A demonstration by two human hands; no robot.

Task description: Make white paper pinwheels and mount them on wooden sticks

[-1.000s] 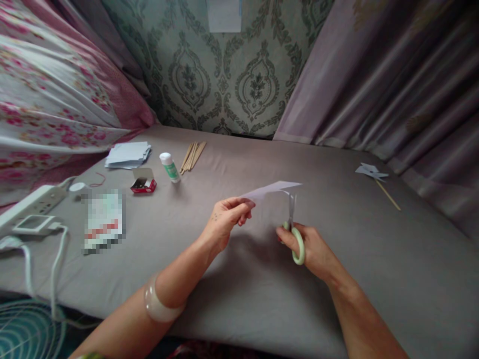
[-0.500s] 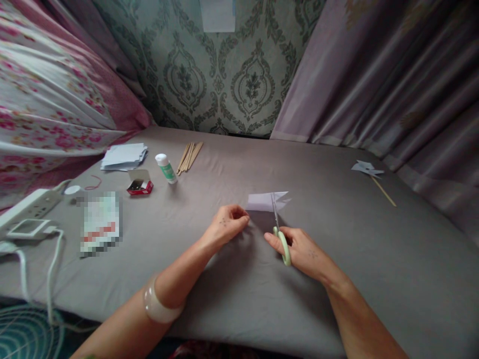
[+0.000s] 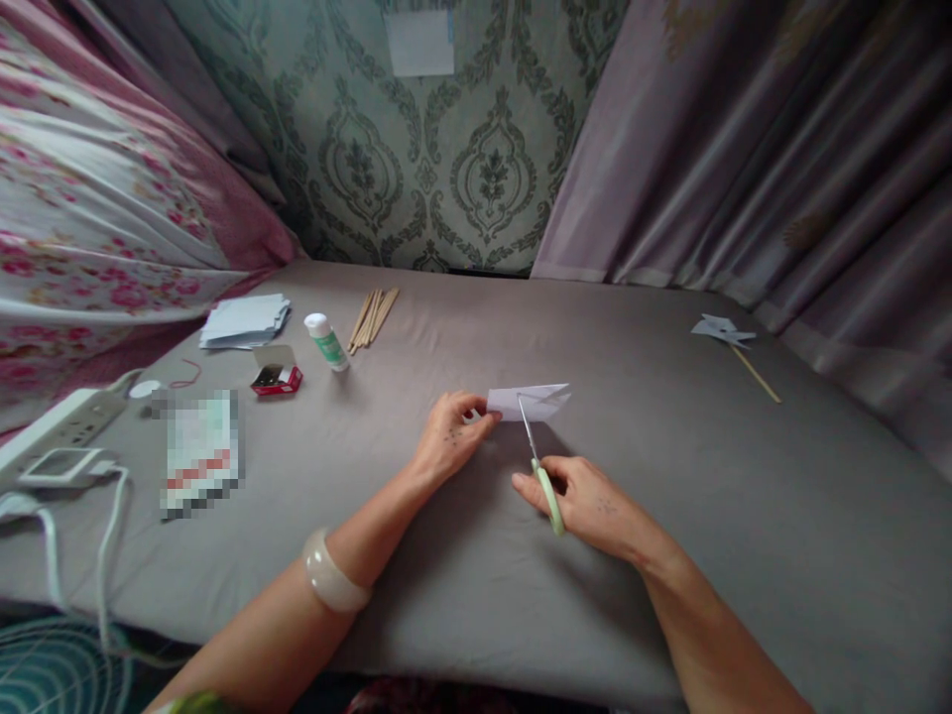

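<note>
My left hand [image 3: 459,433] pinches the left end of a small white piece of paper [image 3: 504,404], held just over the grey cloth. Slits split the paper's right end into pointed flaps. In my right hand [image 3: 587,501] is a pair of scissors [image 3: 546,491] with pale green handles; the thumb and fingers are closed around them. The blades lie across the middle of the paper and look nearly closed. Whether they touch the paper at this instant I cannot tell.
On the far left lie a stack of white paper [image 3: 245,322], an open red box [image 3: 277,379], a glue bottle [image 3: 327,343] and several wooden sticks [image 3: 372,319]. A paper pinwheel [image 3: 725,334] rests at right. A power strip [image 3: 63,426] with cables sits at the left edge.
The scissors have moved left along the paper, from near its slit end to its middle. My left hand has shifted slightly up and right, onto the paper's left end.
</note>
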